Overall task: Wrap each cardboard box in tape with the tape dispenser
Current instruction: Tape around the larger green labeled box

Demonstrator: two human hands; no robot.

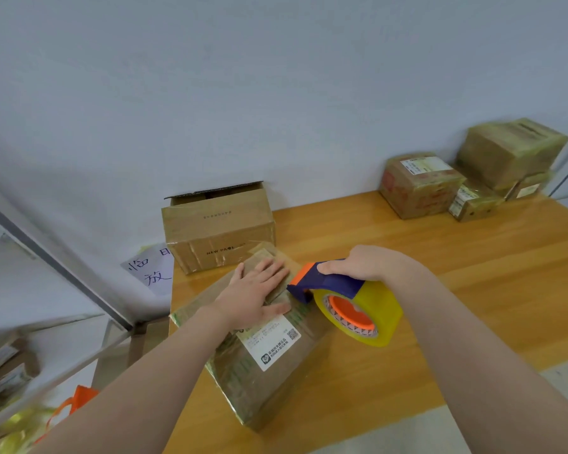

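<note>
A light wooden counter (456, 290) stretches ahead of me to a pale wall. Lying flat near its left edge is a long brown cardboard box (269, 381), glossy with clear tape and turned at an angle to the counter's edges. At the far left corner stands a bigger brown cardboard box with its top flaps open (217, 231), just beyond the flat one. At the far right corner sits a cluster of smaller taped cardboard boxes (420, 186), one of them stacked on top of others.

My right hand (364, 263) grips the handle of a blue and orange tape dispenser (328, 285), its fingers curled around it. The dispenser carries a fat roll of yellowish clear tape (374, 309), and its front end meets the right side of the flat box. My left hand (253, 293) lies on top of that box, its fingers straight and spread, pressing down. A white printed shipping label (273, 345) is stuck on the box just below that hand.
</note>
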